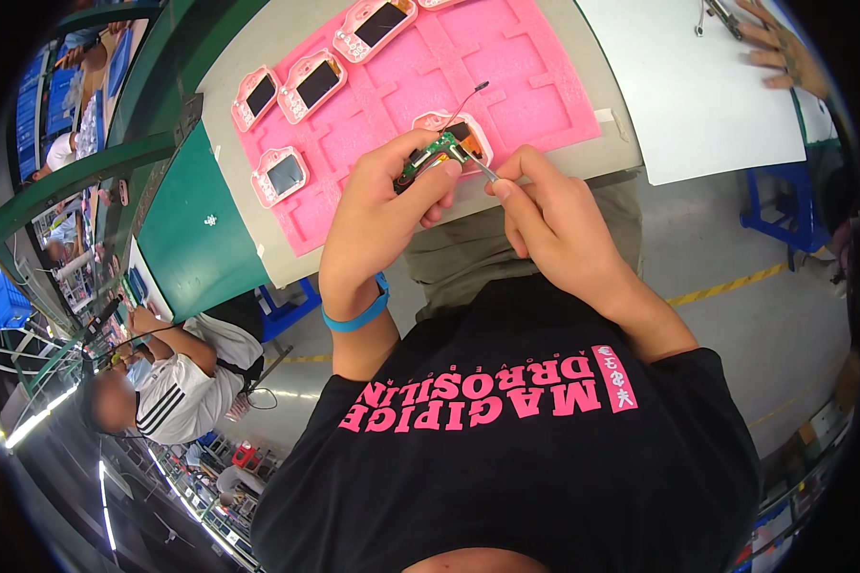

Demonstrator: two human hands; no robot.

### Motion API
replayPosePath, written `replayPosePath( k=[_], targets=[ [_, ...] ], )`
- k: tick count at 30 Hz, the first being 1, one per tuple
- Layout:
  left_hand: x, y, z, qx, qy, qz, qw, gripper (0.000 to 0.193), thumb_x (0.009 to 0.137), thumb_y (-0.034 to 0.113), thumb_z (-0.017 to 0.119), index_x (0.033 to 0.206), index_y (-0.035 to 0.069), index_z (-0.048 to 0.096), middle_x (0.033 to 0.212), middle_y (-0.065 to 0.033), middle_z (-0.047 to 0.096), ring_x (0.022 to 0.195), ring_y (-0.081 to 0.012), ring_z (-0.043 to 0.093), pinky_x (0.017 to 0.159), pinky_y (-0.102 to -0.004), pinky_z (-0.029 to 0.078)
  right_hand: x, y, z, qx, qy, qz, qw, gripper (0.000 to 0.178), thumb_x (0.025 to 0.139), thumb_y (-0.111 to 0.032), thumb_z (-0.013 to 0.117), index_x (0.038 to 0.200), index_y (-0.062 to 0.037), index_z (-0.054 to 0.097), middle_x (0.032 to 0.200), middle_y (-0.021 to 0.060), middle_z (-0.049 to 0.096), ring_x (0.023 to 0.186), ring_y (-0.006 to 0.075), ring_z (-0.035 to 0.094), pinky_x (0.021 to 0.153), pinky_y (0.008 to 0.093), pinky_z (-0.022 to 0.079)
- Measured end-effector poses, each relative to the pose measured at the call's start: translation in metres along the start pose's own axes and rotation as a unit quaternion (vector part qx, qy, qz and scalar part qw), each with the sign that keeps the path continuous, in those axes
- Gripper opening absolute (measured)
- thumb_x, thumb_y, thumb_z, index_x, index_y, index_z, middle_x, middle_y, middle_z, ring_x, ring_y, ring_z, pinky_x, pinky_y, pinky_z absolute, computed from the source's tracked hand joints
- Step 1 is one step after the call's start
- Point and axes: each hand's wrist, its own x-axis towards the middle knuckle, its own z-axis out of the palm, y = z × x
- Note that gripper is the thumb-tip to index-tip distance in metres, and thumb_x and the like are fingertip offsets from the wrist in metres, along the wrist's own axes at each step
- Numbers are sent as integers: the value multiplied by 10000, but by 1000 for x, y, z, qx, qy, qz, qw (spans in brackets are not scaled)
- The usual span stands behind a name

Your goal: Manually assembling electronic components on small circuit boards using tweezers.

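My left hand (377, 205), with a blue band on its wrist, is closed around a small green circuit board (437, 149). A thin dark wire (468, 98) with a small dark end sticks up from the board. Metal tweezers (483, 169) are pinched in the fingers of my right hand (556, 215), their tip at the board's right side. Just beyond the board lies a pink device shell (434, 119), partly covered by my left hand and the board. Whether the tips grip a part is too small to tell.
A pink foam tray (430, 62) holds several pink devices with dark screens (313, 86). At the right, another person's hand (782, 55) rests on a white work surface (698, 115). A green tabletop (201, 229) adjoins on the left, where a person in white (186, 382) sits.
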Motion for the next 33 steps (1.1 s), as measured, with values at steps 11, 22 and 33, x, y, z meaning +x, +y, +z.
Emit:
replayPosePath(
  k=[11,22,33],
  targets=[
    [0,3,2,18,8,-9,1000,122,1040,98,629,1105,9,682,791,-25,642,655,-91,534,602,-213,436,0,-3,-5,-9,-13,14,1000,33,1053,-50,592,1032,-28,578,641,58,594,543,205,522,553,375,396],
    [7,-1,13,26,36,-5,999,124,1022,98,646,1088,13,708,700,-17,631,585,-85,523,536,-211,423,-6,-4,-3,-26,-6,3,1000,43,1061,-56,576,1027,-31,570,643,59,600,544,216,527,559,372,412],
    [17,28,1,-35,-19,-42,998,337,1068,206,649,1339,6,672,765,-83,732,553,-110,608,493,-193,448,-2,-21,-48,-233,37,-75,969,181,968,-50,679,1146,-82,691,784,-1,678,640,135,579,607,280,441]
  ],
)
